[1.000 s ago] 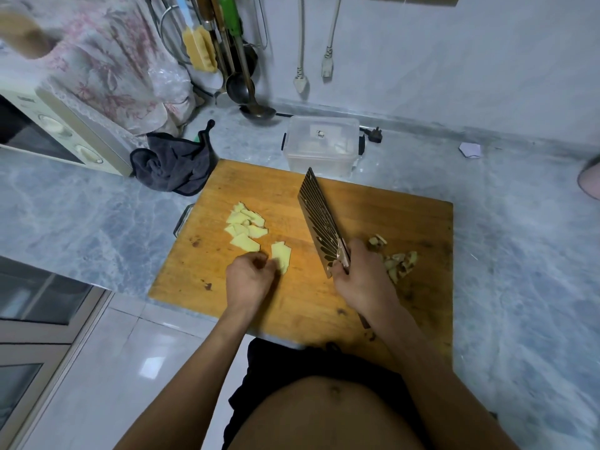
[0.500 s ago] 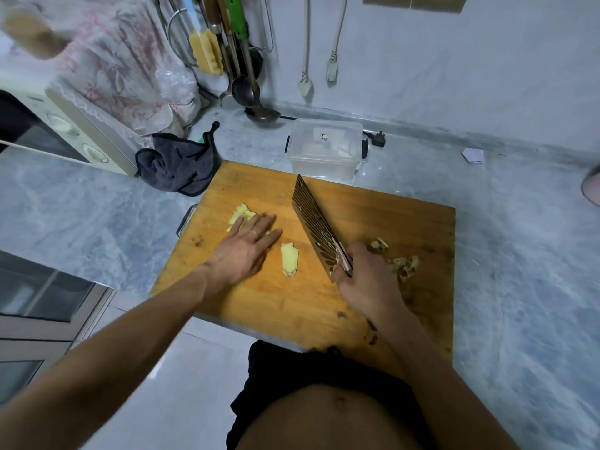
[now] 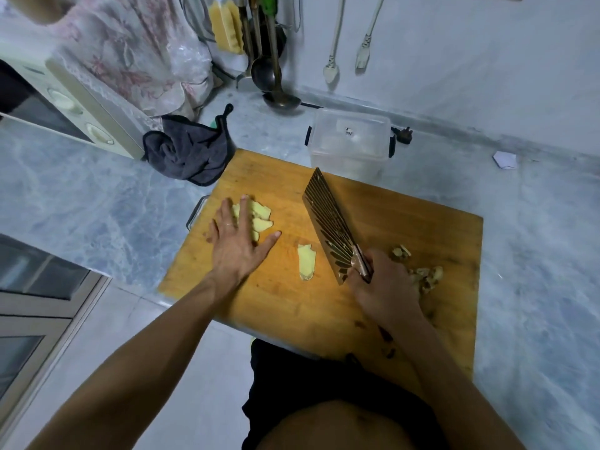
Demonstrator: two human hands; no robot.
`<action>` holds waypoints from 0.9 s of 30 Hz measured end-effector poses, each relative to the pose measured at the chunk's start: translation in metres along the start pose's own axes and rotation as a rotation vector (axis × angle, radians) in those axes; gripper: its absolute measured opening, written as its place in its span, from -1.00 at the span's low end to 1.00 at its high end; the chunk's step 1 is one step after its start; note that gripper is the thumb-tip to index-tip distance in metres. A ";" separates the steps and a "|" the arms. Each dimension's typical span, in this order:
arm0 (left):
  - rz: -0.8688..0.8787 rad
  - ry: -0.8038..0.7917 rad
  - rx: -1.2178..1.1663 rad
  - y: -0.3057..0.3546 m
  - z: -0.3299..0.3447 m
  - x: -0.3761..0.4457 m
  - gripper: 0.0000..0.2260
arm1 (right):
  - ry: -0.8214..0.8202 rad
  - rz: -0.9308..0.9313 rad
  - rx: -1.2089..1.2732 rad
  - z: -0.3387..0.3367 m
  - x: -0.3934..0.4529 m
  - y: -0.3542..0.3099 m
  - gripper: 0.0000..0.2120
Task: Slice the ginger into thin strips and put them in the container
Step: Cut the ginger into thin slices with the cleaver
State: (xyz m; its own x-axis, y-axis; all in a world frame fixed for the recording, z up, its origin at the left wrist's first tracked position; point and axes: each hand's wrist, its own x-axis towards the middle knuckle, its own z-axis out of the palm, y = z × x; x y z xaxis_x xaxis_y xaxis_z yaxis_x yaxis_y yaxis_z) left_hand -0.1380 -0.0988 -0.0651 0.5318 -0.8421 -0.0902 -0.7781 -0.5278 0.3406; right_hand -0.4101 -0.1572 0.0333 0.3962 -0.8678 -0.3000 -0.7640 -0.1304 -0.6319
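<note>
On the wooden cutting board [image 3: 406, 222] lies a pile of pale yellow ginger slices [image 3: 261, 216] at the left. My left hand [image 3: 238, 238] rests flat on that pile with straight fingers. One single ginger slice [image 3: 306, 263] lies apart in the board's middle. My right hand [image 3: 383, 287] grips the handle of a cleaver [image 3: 331, 222] with a ribbed bronze blade that stands on the board just right of the single slice. A clear plastic container [image 3: 350, 141] stands behind the board.
Brown ginger peelings [image 3: 425, 274] lie to the right of my right hand. A dark cloth [image 3: 191, 151] sits at the board's back left corner, beside a microwave [image 3: 65, 105]. Ladles [image 3: 276, 76] hang by the wall. The counter edge runs along the board's near side.
My left hand let go of the single slice, opened flat and moved left onto the pile of slices. The cleaver stays in my right hand, almost unmoved.
</note>
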 end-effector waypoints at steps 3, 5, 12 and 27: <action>0.011 0.028 -0.016 0.010 0.001 0.020 -0.22 | -0.004 0.036 0.056 0.004 0.003 -0.003 -0.84; 0.038 0.033 -0.059 0.016 -0.001 0.036 -0.27 | -0.007 0.042 0.068 0.005 0.003 -0.004 -0.86; 0.083 0.031 -0.204 0.025 -0.004 0.071 -0.29 | 0.024 0.058 0.094 0.002 0.002 -0.005 -0.92; -0.347 -0.234 -0.325 0.086 -0.031 -0.057 -0.79 | 0.008 0.012 0.011 -0.008 -0.035 0.028 -0.89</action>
State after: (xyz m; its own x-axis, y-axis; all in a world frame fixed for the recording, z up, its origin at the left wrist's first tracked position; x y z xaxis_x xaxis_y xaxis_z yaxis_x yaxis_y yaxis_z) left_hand -0.2247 -0.0921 -0.0017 0.6222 -0.6456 -0.4428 -0.4056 -0.7496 0.5230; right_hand -0.4490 -0.1343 0.0315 0.3830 -0.8729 -0.3021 -0.7630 -0.1146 -0.6362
